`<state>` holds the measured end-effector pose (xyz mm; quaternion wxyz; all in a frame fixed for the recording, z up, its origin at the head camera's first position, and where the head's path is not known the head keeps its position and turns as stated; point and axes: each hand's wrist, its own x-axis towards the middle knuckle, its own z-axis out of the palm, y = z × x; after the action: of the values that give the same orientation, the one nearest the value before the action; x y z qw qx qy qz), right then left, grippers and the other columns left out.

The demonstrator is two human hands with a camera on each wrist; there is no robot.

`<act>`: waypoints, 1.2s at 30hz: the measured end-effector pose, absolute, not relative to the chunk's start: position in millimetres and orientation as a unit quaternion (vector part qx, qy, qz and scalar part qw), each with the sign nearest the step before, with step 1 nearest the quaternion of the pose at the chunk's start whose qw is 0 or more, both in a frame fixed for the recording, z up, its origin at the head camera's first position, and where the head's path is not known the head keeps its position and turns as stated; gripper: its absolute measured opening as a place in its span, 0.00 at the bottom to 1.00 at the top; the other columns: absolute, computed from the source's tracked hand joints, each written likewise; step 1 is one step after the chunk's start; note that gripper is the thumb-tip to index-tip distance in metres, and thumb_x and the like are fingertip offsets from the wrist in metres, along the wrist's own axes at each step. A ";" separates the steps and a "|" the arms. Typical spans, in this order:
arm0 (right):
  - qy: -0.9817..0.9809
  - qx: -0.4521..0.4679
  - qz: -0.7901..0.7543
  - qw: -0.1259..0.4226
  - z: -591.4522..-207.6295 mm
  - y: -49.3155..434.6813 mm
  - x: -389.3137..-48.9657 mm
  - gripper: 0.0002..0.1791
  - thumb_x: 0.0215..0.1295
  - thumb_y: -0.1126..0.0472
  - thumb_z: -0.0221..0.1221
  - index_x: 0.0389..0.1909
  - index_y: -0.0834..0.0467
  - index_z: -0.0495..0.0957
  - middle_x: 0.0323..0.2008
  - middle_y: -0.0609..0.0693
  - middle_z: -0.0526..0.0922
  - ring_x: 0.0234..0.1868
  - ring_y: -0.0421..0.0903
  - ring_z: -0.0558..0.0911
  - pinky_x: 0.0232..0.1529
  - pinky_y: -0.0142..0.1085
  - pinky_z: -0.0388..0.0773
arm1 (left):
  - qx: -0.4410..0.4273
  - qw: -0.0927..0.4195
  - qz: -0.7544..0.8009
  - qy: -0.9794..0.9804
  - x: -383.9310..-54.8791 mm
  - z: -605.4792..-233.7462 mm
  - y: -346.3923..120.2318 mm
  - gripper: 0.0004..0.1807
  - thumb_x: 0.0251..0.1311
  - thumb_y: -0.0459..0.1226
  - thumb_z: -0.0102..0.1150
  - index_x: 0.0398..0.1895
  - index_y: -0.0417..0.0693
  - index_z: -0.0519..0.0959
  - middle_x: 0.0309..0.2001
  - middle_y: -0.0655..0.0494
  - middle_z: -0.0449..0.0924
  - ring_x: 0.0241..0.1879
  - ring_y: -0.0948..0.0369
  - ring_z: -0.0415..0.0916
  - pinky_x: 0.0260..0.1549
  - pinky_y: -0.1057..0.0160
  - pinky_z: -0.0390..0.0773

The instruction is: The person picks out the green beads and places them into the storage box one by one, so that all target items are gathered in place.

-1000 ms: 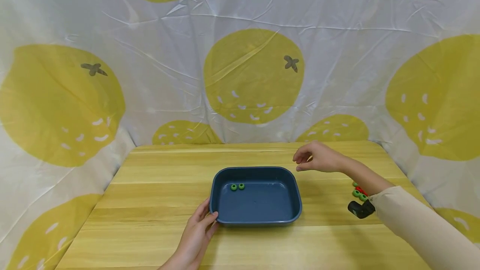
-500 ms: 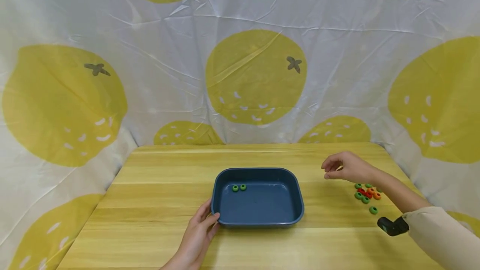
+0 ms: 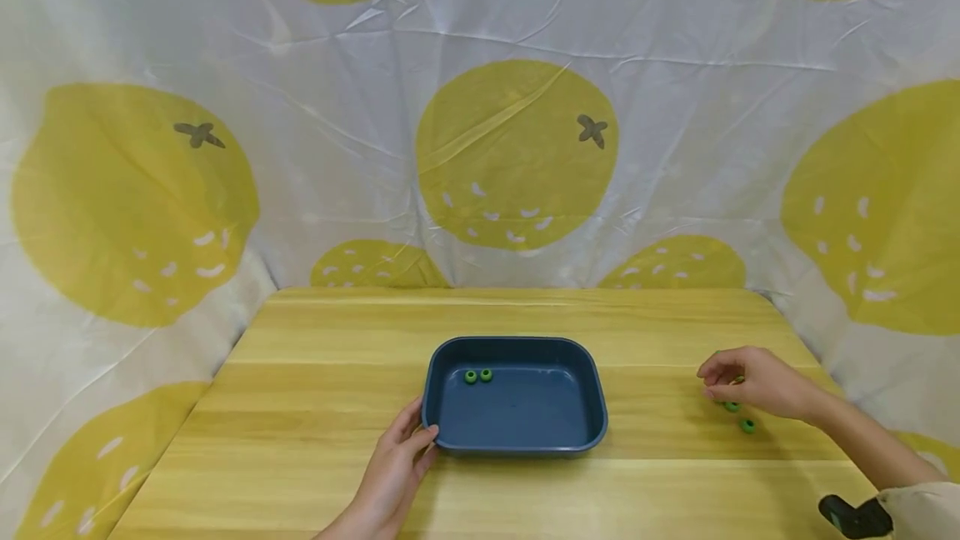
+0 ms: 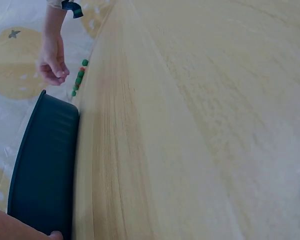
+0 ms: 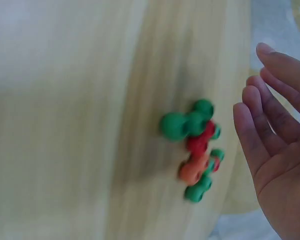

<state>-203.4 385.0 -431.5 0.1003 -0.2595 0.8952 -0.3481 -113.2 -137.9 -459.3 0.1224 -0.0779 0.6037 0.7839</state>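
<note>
A dark blue rectangular tub (image 3: 517, 419) stands on the table, with two green beads (image 3: 477, 376) lying at its back left. My left hand (image 3: 393, 465) holds the tub's front left corner, thumb over the rim and fingers along the outer wall. At the right, my right hand (image 3: 757, 382) hovers above a cluster of beads, fingers loosely bent and nothing seen between them. The right wrist view shows that cluster beside the hand: green beads (image 5: 174, 126), red beads (image 5: 196, 145) and orange beads (image 5: 192, 171). In the head view the hand hides most of them.
The wooden table (image 3: 300, 423) reaches back to a hanging cloth (image 3: 322, 165) printed with lemons, which also covers both sides. One green bead (image 3: 747, 426) lies nearest the front of the cluster. A black device (image 3: 855, 517) is worn at the right wrist.
My right hand has moved from beside the tub to the right and nearer, over the beads, and now covers most of them. The left hand and tub have stayed put.
</note>
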 end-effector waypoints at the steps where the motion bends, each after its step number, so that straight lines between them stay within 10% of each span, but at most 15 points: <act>1: 0.893 -0.259 -0.353 0.103 -434.6 390.6 -199.8 0.11 0.69 0.64 0.68 0.47 0.66 0.83 0.37 0.44 0.85 0.35 0.41 0.83 0.33 0.34 0.83 | -0.079 0.122 0.783 0.605 -113.1 -459.3 -138.1 0.35 0.78 0.33 0.48 0.82 0.35 0.49 0.80 0.32 0.45 0.76 0.39 0.52 0.72 0.41 0.59; 36: 0.926 -0.211 -0.312 0.024 -462.7 430.8 -174.5 0.05 0.64 0.64 0.71 0.36 0.54 0.85 0.31 0.36 0.81 0.31 0.35 0.79 0.30 0.32 0.80 | -0.074 0.121 0.789 0.597 -111.5 -456.9 -136.7 0.34 0.78 0.31 0.47 0.81 0.35 0.49 0.79 0.32 0.46 0.76 0.39 0.51 0.72 0.41 0.57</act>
<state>-174.5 430.8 -462.7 0.0236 -0.2108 0.9261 -0.3120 -111.5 -136.7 -456.9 0.1212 -0.0744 0.5973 0.7893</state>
